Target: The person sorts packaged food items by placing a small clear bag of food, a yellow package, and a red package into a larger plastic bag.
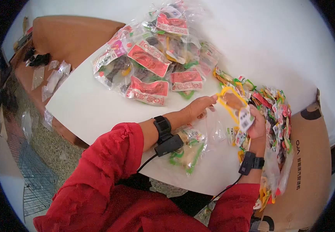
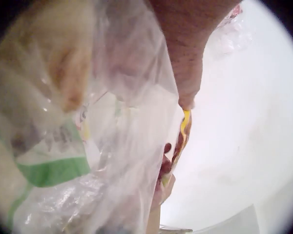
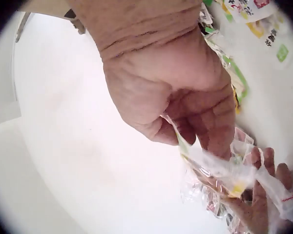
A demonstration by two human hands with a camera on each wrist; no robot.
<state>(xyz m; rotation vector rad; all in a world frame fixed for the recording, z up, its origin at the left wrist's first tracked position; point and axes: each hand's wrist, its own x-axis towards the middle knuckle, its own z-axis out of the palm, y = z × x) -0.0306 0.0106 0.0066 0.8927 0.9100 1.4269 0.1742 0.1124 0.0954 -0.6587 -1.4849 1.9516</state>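
My right hand (image 1: 257, 121) pinches the white-labelled end of a yellow-edged snack packet (image 1: 233, 101), which has a clear window with brown food inside. At the packet's other end are the thumb and fingertips of my left hand (image 1: 198, 109), right at its yellow corner. The left hand also holds a clear plastic bag (image 1: 214, 129) that hangs below it. Inside the bag, green-edged packets (image 1: 188, 152) lie low over the table; they fill much of the left wrist view. In the right wrist view the snack packet (image 3: 205, 170) spans between both hands.
Several filled clear bags with red labels (image 1: 148, 58) are heaped at the back of the white table (image 1: 82, 96). A pile of small snack packets (image 1: 274, 112) lies at the right, beside a brown cardboard box (image 1: 306, 154). Loose plastic (image 1: 57, 77) lies on brown cardboard at the left.
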